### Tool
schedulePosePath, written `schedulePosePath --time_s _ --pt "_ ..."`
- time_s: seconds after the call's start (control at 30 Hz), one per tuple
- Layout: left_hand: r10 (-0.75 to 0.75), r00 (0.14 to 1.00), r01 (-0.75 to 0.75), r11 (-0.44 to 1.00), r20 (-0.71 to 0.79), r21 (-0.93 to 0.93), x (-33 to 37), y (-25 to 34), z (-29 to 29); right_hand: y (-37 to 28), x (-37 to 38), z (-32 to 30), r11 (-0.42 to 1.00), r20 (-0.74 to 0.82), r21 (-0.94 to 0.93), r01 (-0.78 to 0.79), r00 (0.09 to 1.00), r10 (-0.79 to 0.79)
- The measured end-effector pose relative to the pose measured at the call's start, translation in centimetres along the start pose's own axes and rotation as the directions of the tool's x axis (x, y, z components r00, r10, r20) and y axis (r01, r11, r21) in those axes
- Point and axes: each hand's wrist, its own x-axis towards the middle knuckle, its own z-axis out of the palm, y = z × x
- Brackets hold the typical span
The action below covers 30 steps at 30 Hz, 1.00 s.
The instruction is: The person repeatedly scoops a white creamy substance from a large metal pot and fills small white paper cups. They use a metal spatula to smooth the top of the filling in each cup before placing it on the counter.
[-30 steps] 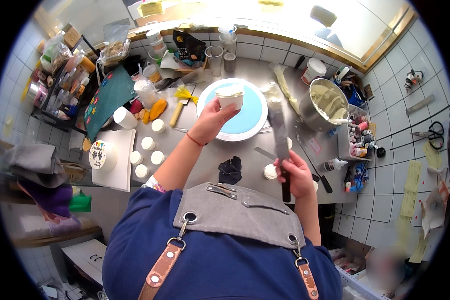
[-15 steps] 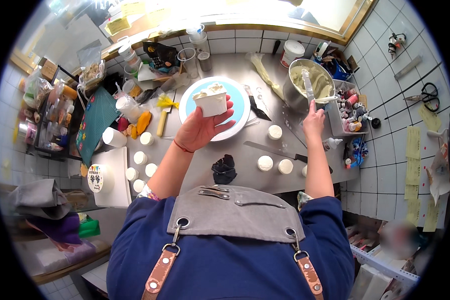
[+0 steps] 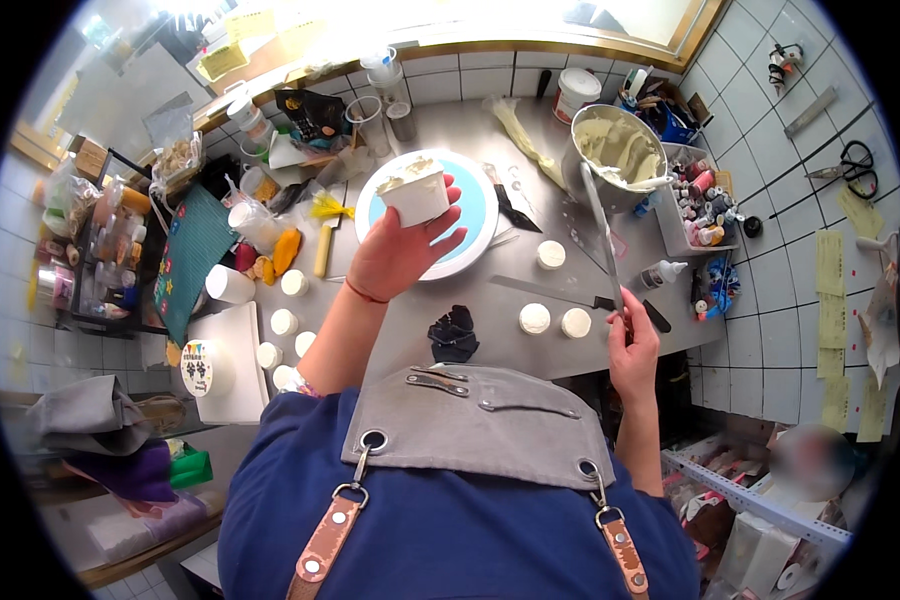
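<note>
Steel worktop (image 3: 495, 335), white container (image 3: 418, 203) in left hand's grip (image 3: 398, 252), spatula (image 3: 604, 232), partly hidden, in right hand's grip (image 3: 635, 342)

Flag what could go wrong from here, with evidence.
1. The white piece could slip: some of the left hand's fingers spread clear of it.
2. The right hand might brush the knife lying on the table nearby.
3. The long spatula could knock the bowl: its far end appears close to the bowl, though contact is unclear.
</note>
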Motion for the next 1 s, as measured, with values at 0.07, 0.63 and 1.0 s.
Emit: schedulePosePath --time_s 0.07,0.63,1.0 --pt "0.037 0.999 -0.036 0.999 -0.016 0.022 0.4 -0.2 1.2 -2.3 0.8 1.0 0.91 0.158 0.403 -0.096 0.987 0.034" --pt "0.343 0.927 -0.269 0.89 -0.151 0.368 -2.6 1.0 3.7 -6.8 1.2 4.1 0.886 0.401 0.464 0.007 0.89 -0.218" --pt "0.541 0.839 -0.131 0.296 -0.053 0.946 -2.9 -0.2 2.2 13.6 15.2 2.8 0.866 -0.18 -0.498 0.056 0.969 -0.167"
